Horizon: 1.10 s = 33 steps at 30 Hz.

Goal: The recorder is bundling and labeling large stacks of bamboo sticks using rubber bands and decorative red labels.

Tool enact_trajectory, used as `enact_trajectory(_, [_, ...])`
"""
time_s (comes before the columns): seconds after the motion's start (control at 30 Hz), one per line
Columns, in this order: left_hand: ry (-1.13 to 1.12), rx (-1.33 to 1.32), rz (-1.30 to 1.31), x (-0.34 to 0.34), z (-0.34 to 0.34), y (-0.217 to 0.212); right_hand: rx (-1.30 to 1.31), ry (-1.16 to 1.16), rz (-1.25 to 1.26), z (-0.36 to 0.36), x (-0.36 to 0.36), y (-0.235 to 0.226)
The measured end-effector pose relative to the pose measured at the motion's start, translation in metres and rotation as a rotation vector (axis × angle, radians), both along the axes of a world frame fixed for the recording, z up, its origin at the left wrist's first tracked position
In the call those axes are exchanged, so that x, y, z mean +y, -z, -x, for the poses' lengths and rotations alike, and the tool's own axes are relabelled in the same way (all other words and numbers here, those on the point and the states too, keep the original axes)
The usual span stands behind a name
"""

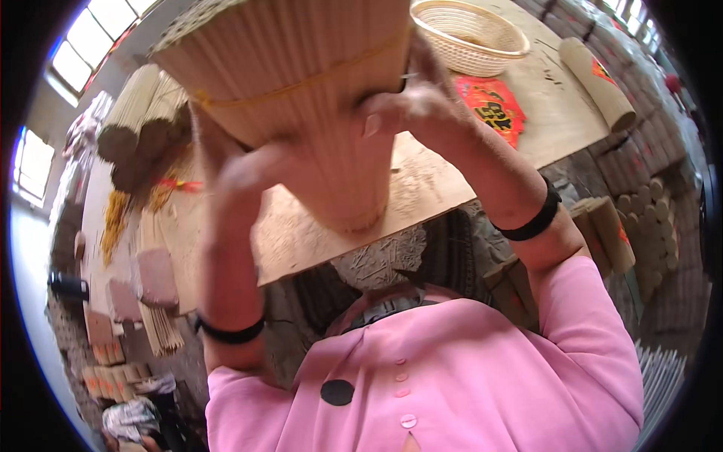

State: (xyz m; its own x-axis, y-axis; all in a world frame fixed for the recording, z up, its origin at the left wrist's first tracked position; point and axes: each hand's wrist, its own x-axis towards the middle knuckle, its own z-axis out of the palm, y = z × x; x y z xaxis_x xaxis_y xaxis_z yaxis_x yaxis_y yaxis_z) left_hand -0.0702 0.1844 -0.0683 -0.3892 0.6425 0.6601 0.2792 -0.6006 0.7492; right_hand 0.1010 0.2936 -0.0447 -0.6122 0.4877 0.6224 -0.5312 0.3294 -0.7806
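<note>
A thick bundle of pale tan incense sticks stands up between my two hands, its near top end tilted close to me. A yellow rubber band runs round it. My left hand, blurred, is closed against the bundle's left side. From the right, my right hand grips it with the thumb across the front. The fingers behind the bundle are hidden. Its lower end is over the wooden table; whether it touches the wood I cannot tell.
A woven basket, red printed papers and a wrapped roll lie on the table to the right. More stick bundles, yellow bands and reddish blocks are on the left. Stacked rolls stand at right.
</note>
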Motion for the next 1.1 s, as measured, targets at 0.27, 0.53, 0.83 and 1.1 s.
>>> enact_trajectory(0.27, [-0.376,0.285,-0.434,-0.039,-0.052,-0.017,0.332,0.485,-0.136,-0.024,0.007,0.008])
enact_trajectory(0.53, [0.482,0.473,0.302,-0.043,-0.242,0.076,0.884,-0.452,0.887,-0.146,-0.042,-0.019])
enact_trajectory(0.83, [0.836,0.942,0.384,0.004,-0.367,0.085,0.987,-0.302,0.862,-0.273,-0.019,0.017])
enact_trajectory(1.1, [0.503,1.377,-0.065,0.065,-0.447,0.098,1.054,0.199,0.853,-0.388,0.052,0.068])
